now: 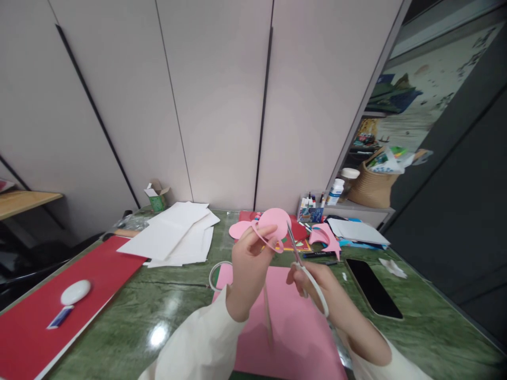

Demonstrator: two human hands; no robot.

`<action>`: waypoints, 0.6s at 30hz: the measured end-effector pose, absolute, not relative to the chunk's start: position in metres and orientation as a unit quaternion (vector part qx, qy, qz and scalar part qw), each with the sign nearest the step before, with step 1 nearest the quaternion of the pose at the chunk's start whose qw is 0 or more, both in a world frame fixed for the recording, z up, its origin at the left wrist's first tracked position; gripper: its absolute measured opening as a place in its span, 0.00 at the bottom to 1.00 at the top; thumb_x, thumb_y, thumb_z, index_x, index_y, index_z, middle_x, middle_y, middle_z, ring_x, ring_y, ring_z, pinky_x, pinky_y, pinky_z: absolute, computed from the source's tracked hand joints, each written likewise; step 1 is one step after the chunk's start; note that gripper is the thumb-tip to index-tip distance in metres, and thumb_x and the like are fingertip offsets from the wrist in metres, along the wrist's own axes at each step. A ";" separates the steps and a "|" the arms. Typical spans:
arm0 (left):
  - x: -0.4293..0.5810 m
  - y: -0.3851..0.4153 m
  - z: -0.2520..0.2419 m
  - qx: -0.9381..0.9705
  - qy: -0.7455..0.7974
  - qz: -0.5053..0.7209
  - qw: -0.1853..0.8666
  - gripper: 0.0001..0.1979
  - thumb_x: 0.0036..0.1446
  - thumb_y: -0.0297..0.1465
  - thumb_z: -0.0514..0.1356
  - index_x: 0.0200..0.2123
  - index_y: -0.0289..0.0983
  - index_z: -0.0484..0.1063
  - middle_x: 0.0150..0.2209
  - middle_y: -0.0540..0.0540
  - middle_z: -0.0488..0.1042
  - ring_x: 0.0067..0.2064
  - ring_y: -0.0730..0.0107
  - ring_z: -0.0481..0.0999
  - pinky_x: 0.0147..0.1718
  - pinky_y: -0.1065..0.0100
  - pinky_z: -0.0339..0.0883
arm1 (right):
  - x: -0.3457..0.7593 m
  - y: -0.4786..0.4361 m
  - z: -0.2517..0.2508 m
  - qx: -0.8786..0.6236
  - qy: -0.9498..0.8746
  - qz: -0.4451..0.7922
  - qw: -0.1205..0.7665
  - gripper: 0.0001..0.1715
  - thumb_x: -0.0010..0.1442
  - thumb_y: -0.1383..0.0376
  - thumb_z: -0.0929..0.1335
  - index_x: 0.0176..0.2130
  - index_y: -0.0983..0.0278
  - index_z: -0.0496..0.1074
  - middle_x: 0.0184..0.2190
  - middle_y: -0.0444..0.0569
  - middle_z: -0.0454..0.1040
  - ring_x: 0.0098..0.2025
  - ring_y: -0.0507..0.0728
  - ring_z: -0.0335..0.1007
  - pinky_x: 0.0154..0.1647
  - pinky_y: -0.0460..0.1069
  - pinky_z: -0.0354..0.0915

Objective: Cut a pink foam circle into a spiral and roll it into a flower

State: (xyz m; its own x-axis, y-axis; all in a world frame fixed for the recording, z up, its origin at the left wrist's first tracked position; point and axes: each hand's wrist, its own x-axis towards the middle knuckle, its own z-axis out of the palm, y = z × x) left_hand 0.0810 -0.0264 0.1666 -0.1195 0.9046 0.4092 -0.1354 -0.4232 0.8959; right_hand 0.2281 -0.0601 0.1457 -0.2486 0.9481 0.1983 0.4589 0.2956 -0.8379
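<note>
My left hand (251,269) pinches a round pink paper piece (275,219), with a curled strip of the same paper hanging along its lower edge. My right hand (317,282) grips white-handled scissors (315,287) whose blades point up at the right edge of the circle. Whether the blades are fully closed is hard to make out. Below both hands lies a large pink paper sheet (293,338) on the green table. Another pink oval cutout (240,229) lies just behind my left hand.
Pink scraps (325,240), markers and a phone (373,287) lie to the right. White papers (174,232) and a red sheet (75,301) with a white computer mouse (76,292) are at left. A pen box (311,210) stands at the back, near a woven basket (372,187).
</note>
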 end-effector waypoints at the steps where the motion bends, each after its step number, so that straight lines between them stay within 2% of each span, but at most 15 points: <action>1: 0.081 -0.027 0.167 0.537 0.363 0.652 0.394 0.10 0.47 0.30 0.60 0.35 0.37 0.73 0.34 0.47 0.72 0.32 0.74 0.71 0.31 0.73 0.66 | 0.228 -0.060 0.146 -0.491 -0.718 0.330 0.367 0.27 0.58 0.49 0.56 0.26 0.67 0.67 0.18 0.43 0.61 0.21 0.50 0.58 0.22 0.44 0.53; 11: 0.080 -0.031 0.172 0.585 0.360 0.628 0.366 0.08 0.46 0.29 0.60 0.33 0.37 0.74 0.34 0.47 0.73 0.37 0.71 0.70 0.34 0.72 0.64 | 0.229 -0.061 0.150 -0.486 -0.738 0.288 0.370 0.25 0.60 0.52 0.55 0.27 0.67 0.66 0.19 0.43 0.62 0.23 0.51 0.58 0.24 0.45 0.52; 18: 0.079 -0.029 0.172 0.580 0.349 0.631 0.378 0.09 0.47 0.29 0.59 0.35 0.37 0.74 0.36 0.46 0.72 0.38 0.71 0.70 0.35 0.72 0.64 | 0.228 -0.060 0.147 -0.484 -0.727 0.304 0.382 0.28 0.58 0.49 0.55 0.26 0.67 0.66 0.19 0.43 0.61 0.22 0.51 0.58 0.23 0.45 0.53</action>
